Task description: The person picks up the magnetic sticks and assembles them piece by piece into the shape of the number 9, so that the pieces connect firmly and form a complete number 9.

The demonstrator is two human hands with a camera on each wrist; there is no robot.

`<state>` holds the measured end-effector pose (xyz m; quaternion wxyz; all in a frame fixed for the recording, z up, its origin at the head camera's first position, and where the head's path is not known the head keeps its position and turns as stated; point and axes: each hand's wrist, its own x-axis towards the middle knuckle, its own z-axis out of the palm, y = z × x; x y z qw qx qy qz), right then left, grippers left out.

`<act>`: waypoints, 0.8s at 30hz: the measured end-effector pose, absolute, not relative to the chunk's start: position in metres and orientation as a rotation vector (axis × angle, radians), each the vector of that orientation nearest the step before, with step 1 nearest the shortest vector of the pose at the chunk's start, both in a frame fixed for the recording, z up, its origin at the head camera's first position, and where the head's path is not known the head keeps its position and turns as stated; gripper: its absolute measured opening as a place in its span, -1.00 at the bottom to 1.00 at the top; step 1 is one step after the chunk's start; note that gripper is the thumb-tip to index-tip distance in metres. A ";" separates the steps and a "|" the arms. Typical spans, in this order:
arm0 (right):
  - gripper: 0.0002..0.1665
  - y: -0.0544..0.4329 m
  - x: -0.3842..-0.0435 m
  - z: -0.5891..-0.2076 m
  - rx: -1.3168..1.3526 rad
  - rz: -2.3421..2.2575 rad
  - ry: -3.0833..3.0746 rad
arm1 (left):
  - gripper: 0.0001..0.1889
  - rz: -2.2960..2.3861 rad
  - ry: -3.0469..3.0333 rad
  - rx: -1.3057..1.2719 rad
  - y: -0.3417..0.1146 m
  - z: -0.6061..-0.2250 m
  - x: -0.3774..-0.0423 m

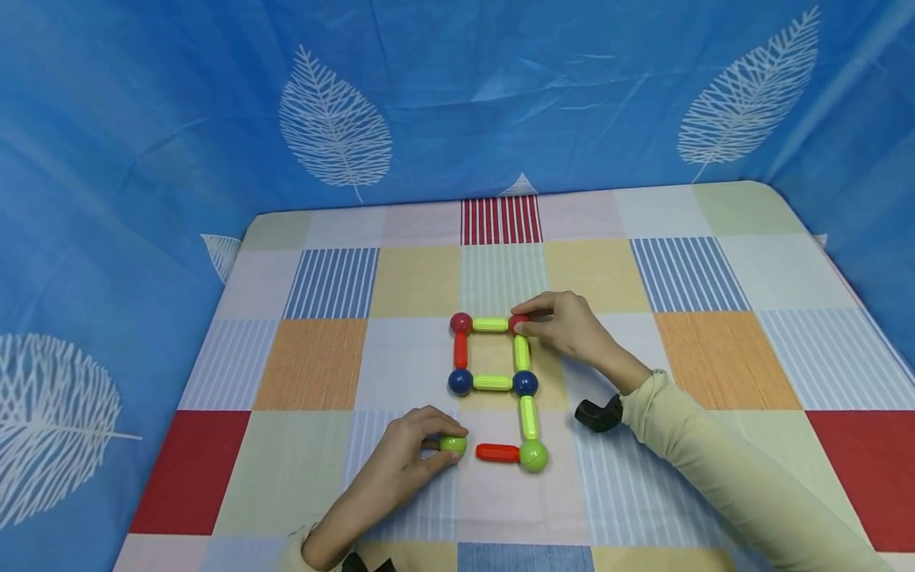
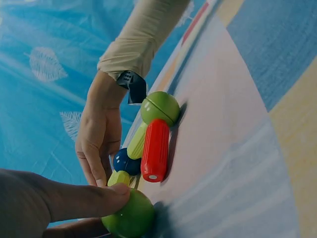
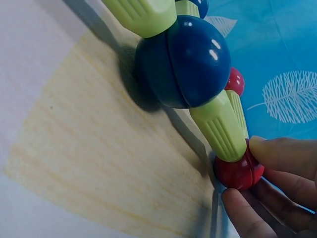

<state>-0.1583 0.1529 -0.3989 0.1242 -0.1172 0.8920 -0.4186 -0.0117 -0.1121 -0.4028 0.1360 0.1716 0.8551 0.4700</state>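
Observation:
A figure of coloured rods and balls lies on the cloth. My right hand pinches the red ball at its far right corner between thumb and fingers. In my left hand a loose green ball is pinched, just left of the free end of a red rod, with a small gap between them. That rod's other end meets a second green ball. Two blue balls, another red ball, yellow-green rods and an upright red rod form the square above.
A patchwork-patterned cloth covers the table. Blue curtains with white leaf prints hang at the back and sides. A black strap piece sits at the right wrist.

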 end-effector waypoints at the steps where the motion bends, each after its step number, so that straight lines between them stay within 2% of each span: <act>1: -0.67 0.153 -0.158 -0.399 -0.340 -1.219 2.601 | -0.79 1.356 2.479 0.502 -0.111 -0.403 -0.011; 24: -0.67 0.153 -0.158 -0.400 -0.323 -1.230 2.599 | -0.78 1.302 2.400 0.443 -0.101 -0.400 -0.005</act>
